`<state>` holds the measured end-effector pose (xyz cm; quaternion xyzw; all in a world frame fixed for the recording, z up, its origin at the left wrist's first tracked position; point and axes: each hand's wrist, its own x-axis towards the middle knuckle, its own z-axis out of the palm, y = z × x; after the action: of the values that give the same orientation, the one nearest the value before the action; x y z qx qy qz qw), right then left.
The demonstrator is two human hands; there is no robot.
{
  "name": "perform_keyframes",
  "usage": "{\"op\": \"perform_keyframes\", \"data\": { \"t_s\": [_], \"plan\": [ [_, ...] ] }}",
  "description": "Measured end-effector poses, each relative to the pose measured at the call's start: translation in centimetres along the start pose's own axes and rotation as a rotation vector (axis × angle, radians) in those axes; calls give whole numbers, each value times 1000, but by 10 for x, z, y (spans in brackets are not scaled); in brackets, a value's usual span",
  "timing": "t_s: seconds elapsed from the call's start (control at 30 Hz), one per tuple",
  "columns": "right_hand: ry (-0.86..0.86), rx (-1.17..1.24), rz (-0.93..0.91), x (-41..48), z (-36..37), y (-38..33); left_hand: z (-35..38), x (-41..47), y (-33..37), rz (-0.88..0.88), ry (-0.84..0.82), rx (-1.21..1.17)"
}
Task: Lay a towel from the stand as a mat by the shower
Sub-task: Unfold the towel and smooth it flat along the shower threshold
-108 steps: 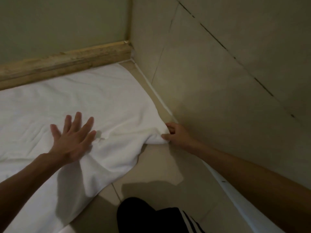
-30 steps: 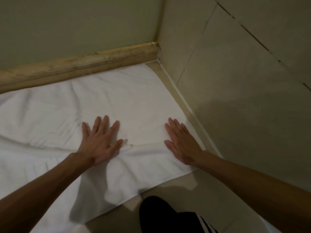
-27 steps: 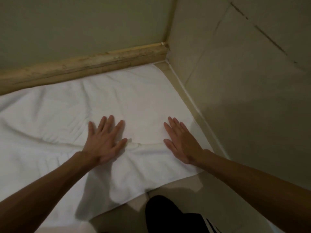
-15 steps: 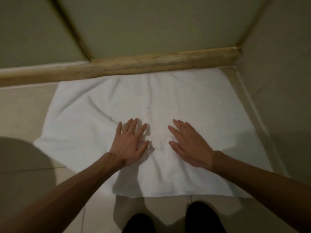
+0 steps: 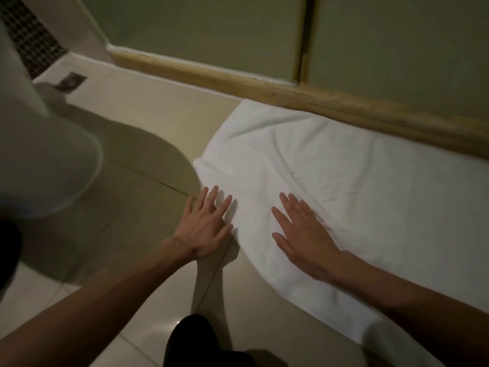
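Observation:
A white towel (image 5: 357, 178) lies spread on the tiled floor, its far edge against the wooden threshold (image 5: 264, 88) of the shower's glass door (image 5: 211, 30). Some creases run across its middle. My left hand (image 5: 205, 226) lies flat with spread fingers at the towel's near-left edge, its fingertips on the cloth and its palm over the tile. My right hand (image 5: 304, 234) presses flat on the towel a little to the right, fingers straight.
A white toilet bowl (image 5: 45, 165) stands at the left, its shadow across the beige floor tiles (image 5: 148, 123). A dark floor drain (image 5: 70, 80) sits at the far left. My dark-clothed knee (image 5: 193, 340) shows at the bottom.
Both hands have slid left across the towel, the left one reaching its left edge. The view has swung left, bringing the toilet and open floor into sight.

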<state>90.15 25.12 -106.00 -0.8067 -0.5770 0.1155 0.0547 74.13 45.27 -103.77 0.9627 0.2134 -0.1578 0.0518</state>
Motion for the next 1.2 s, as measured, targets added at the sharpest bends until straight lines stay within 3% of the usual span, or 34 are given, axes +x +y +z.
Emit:
{"op": "perform_keyframes", "data": {
  "t_s": [0.37, 0.6, 1.0, 1.2],
  "plan": [
    [2, 33, -33, 62, 22, -75, 3, 14, -24, -41, 13, -207],
    [-71, -28, -74, 64, 30, -73, 6, 22, -29, -35, -79, -221],
    [-27, -25, -81, 64, 30, -72, 7, 51, -43, -160, 7, -264],
    [-47, -16, -93, 60, 26, -71, -3, 75, -54, -241, 41, -479]
  ]
}}
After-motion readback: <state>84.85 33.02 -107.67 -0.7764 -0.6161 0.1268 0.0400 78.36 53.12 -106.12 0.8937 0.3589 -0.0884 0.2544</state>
